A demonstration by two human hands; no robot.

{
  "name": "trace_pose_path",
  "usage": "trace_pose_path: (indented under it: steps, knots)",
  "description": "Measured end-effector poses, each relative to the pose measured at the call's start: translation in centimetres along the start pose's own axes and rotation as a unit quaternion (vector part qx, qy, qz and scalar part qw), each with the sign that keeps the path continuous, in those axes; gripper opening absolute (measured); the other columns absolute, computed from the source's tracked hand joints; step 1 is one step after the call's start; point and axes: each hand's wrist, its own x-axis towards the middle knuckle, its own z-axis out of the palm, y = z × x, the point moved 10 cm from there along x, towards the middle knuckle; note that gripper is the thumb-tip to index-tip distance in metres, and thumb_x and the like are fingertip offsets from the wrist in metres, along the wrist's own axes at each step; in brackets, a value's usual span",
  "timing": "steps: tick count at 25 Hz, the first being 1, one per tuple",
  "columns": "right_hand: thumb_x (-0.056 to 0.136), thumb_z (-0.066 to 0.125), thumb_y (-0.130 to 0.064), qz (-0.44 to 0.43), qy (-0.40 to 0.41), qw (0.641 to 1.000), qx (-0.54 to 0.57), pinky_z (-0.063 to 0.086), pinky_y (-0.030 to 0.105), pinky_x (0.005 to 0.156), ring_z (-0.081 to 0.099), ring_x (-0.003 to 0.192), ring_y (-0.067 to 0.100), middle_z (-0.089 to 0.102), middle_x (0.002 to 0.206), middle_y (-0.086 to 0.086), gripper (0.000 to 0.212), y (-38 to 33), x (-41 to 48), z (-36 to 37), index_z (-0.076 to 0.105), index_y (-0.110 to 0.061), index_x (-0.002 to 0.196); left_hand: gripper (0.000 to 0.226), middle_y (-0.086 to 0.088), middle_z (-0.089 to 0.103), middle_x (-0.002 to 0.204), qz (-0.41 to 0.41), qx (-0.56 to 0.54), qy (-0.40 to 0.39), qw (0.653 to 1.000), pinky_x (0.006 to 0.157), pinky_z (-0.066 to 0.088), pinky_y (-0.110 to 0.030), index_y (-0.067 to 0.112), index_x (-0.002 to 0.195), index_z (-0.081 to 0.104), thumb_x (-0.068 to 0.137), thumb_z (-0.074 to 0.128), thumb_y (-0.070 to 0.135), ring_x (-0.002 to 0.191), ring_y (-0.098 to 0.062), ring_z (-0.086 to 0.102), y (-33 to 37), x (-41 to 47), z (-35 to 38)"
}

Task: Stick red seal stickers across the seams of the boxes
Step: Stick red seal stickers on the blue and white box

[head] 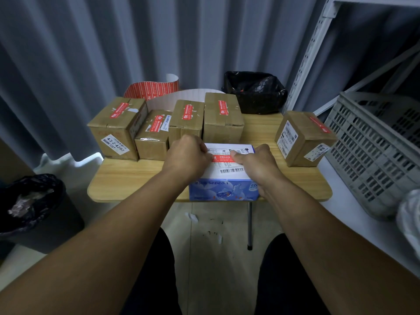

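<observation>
Fingers (237, 156) of left hand (188, 155) and right hand (255, 163) pinch the flimsy red seal sticker (223, 158) by its ends; the carton (227, 178) beneath, at the desk (127, 178) front edge, looks stiff and light.

A grey pleated curtain (68, 64) covers the far wall. A small wooden table (127, 178) stands on a pale floor (216, 223), with one metal leg (250, 223) showing. On the right are a white perforated rack (313, 48) and a grey crate (375, 151) on a white ledge (354, 214). Near left stands a black-lined bin (34, 208). The light is dim.

Front box (222, 192) on table (127, 180) — crate (375, 151) right
</observation>
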Motion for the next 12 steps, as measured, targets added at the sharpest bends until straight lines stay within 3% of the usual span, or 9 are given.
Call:
trace_pose_path:
  steps: [9,12]
  knots:
    - [0.074,0.076,-0.044,-0.008,-0.010,0.999,0.052,0.063,0.055,0.068,0.073,0.088,0.031,0.067,0.112,0.010,0.041,-0.4,-1.2,-0.3,0.046,-0.025,0.094,0.014,-0.004,0.073,0.103,-0.009,-0.003,-0.010,1.000,0.082,0.056,-0.036,0.018,0.096,0.075,0.089,0.075,0.029,0.095,-0.023,0.065,-0.1,0.2,0.2]
    - [0.097,0.063,-0.036,-0.024,-0.003,0.998,0.050,0.060,0.039,0.066,0.070,0.081,0.024,0.069,0.108,0.010,0.022,-0.6,-1.2,-0.9,0.050,-0.018,0.101,0.012,-0.004,0.072,0.103,-0.009,-0.003,-0.012,1.000,0.079,0.055,-0.034,0.018,0.096,0.074,0.090,0.074,0.029,0.094,-0.022,0.065,0.0,0.1,0.2]
